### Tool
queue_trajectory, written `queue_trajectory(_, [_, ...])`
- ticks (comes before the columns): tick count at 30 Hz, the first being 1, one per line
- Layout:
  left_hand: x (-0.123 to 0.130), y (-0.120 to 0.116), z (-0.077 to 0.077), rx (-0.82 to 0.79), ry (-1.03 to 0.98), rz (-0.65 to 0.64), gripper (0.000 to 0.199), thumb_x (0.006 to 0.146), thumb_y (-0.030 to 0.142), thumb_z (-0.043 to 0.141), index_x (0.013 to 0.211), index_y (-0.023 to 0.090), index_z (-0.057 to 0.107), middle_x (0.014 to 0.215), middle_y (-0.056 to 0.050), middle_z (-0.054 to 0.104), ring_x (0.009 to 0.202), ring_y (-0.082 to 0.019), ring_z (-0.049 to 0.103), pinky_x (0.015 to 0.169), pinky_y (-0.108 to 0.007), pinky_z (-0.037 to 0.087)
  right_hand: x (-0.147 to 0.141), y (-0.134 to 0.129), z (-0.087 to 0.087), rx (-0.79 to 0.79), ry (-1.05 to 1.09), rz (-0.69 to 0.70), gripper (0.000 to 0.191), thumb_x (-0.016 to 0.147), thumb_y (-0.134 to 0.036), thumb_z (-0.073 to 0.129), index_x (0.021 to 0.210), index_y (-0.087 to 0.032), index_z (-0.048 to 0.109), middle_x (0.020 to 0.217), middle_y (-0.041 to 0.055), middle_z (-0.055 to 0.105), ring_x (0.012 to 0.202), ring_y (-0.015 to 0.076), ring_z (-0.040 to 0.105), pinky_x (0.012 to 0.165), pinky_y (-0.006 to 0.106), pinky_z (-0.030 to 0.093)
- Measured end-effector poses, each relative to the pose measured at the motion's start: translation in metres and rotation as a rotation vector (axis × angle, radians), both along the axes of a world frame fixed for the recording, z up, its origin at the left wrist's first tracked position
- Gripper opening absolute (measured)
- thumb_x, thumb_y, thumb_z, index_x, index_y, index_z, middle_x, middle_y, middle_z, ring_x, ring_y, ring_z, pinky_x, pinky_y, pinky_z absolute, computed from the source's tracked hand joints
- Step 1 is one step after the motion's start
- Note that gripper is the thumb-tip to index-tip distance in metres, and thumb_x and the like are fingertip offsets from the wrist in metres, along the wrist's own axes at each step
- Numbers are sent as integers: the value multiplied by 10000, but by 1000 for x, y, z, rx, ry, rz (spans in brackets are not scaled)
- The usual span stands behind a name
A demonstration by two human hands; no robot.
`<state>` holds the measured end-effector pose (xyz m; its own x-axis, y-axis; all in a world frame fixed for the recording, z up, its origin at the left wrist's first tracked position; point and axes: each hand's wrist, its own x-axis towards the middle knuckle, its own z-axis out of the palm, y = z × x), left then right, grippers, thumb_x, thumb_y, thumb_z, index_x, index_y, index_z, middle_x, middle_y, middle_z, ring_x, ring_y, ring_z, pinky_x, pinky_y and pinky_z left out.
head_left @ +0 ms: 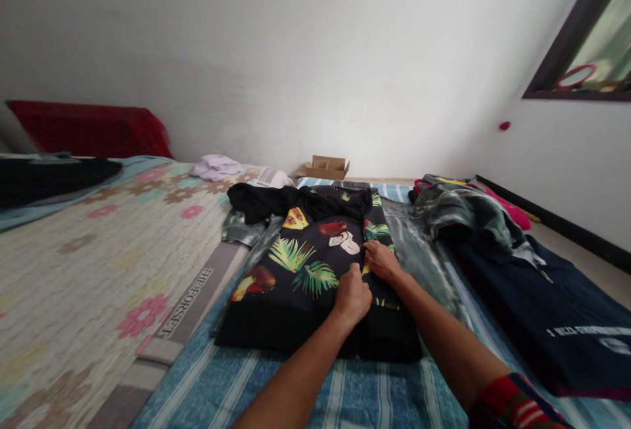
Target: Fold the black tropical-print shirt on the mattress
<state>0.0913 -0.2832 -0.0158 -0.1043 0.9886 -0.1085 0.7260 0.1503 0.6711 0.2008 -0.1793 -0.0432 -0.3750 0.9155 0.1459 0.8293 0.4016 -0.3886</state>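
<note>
A black top (315, 251) with a fruit-and-leaf print and a plain black hem lies spread in front of me. Its dark sleeve is bunched across the far end. My left hand (353, 297) is closed on the cloth right of the middle, with the fingertips turned away from view. Just beyond it, my right hand (382, 261) pinches a lengthwise fold of the same top. Beneath the top is a grey mottled garment (419, 251), showing along both sides.
A striped blue sheet (340, 396) lies under the clothes. To the right are a navy garment (542, 311) and a heap of crumpled clothes (468, 209). Left is a floral bed cover (113, 251) with a lilac cloth (215, 167). An open cardboard box (325, 167) stands by the wall.
</note>
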Motion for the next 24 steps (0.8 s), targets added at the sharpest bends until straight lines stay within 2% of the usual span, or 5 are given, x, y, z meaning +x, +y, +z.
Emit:
queue_trajectory(3, [0, 0, -5, 51, -62, 25, 327, 743, 33, 560, 1058, 120, 556, 868, -110, 669, 848, -217, 636, 763, -266, 436, -3, -6, 1, -12, -49, -1, 206, 930, -284, 488, 1032, -143, 597, 1090, 65, 601, 974, 179, 569, 880, 380, 431])
queue_trajectory(8, [-2, 2, -10, 97, -123, 55, 371, 686, -38, 527, 1019, 121, 571, 761, -65, 641, 780, -197, 622, 727, -251, 427, -7, -19, 6, -25, -109, -55, 254, 901, -147, 394, 1058, -126, 592, 1058, 118, 616, 987, 187, 568, 840, 277, 384])
queue_trajectory(16, [-6, -3, -12, 184, -237, 118, 359, 714, -41, 473, 1019, 134, 544, 713, -10, 588, 745, -150, 586, 711, -223, 412, -14, -38, 12, 16, -107, -125, 265, 909, -184, 353, 1064, -140, 563, 1033, 119, 620, 968, 209, 571, 821, 280, 358])
queue_trajectory(24, [-7, -1, -15, 197, -212, 136, 271, 684, -52, 471, 819, 174, 536, 553, 70, 442, 574, -110, 490, 616, -203, 349, -18, -39, 21, 28, -109, -152, 228, 913, -203, 373, 995, -174, 584, 1006, 83, 633, 958, 180, 585, 807, 253, 378])
